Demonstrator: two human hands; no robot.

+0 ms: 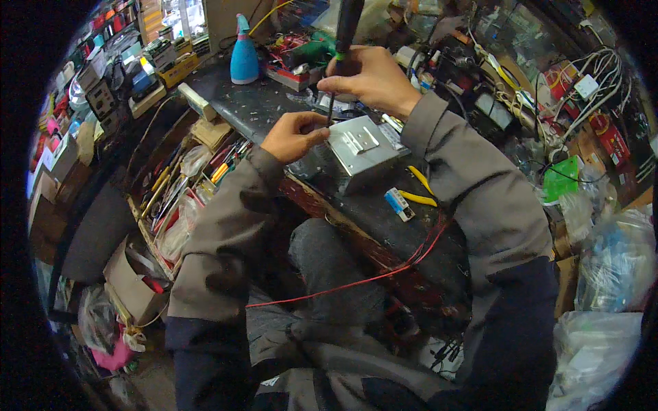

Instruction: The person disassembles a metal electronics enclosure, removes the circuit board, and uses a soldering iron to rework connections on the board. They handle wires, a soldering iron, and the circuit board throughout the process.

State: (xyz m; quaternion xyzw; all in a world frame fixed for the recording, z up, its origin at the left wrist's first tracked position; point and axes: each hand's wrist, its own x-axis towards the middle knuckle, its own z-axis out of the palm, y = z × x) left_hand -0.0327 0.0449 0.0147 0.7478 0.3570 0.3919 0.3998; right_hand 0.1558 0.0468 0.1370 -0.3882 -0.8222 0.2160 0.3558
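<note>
My right hand [370, 79] is closed around the lower handle of a screwdriver [349, 26], black with a green band. The tool stands almost upright, its thin shaft reaching down to the far left corner of a silver metal box [363, 154]. A small raised metal bracket sits on the box's top face. At that same corner my left hand [293, 135] has thumb and forefinger drawn together beside the shaft's lower end. What those fingertips pinch is too small to make out. Yellow-handled pliers [419, 192] and a small blue-and-white block [399, 204] lie just right of the box.
A blue spray bottle [245, 55] stands on the dark worktop [236, 103] at the back. Red wire [356, 284] trails across my lap. Left of me a drawer [161, 257] holds tools and bags. Tangled cables [582, 89] and plastic bags [600, 356] crowd the right.
</note>
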